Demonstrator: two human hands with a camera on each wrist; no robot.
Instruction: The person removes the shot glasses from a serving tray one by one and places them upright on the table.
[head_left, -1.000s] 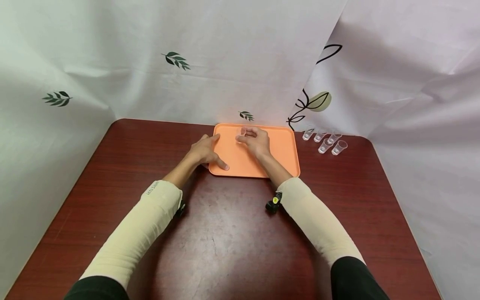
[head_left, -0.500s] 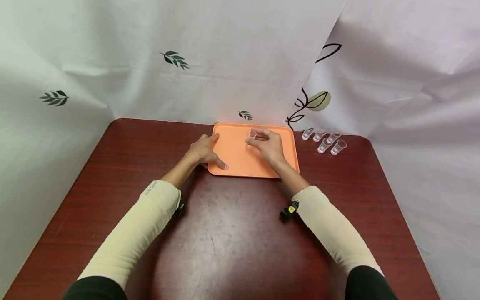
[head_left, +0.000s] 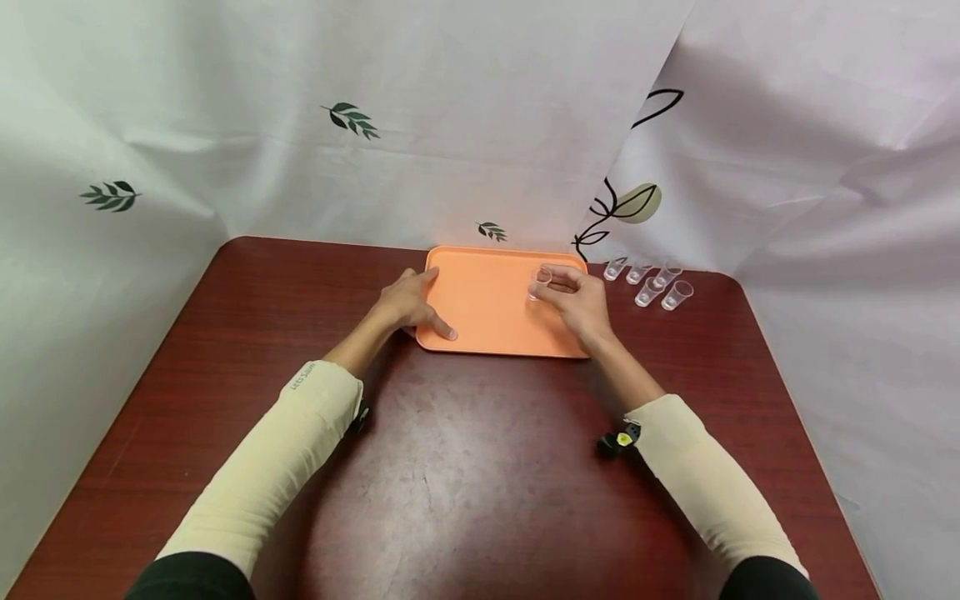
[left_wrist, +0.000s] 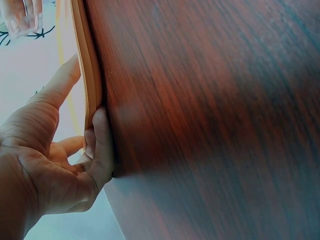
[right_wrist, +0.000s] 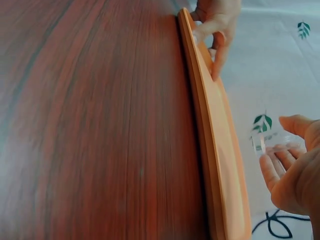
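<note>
Head cam looked forward and down over the whole table (head_left: 465, 467), both arms in frame. Left wrist cam sat low and close at the tray (left_wrist: 86, 75) near-left rim. Right wrist cam skimmed the tabletop, also close. All three shared the tray (head_left: 480, 308) edge (right_wrist: 210, 150).

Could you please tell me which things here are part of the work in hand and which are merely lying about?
In hand:
- small clear cup, pinched by the right hand over the orange tray
- left hand, holding the tray's left edge
- five more clear cups right of the tray

Lying about:
- leaf-print cloth backdrop
- wooden table
</note>
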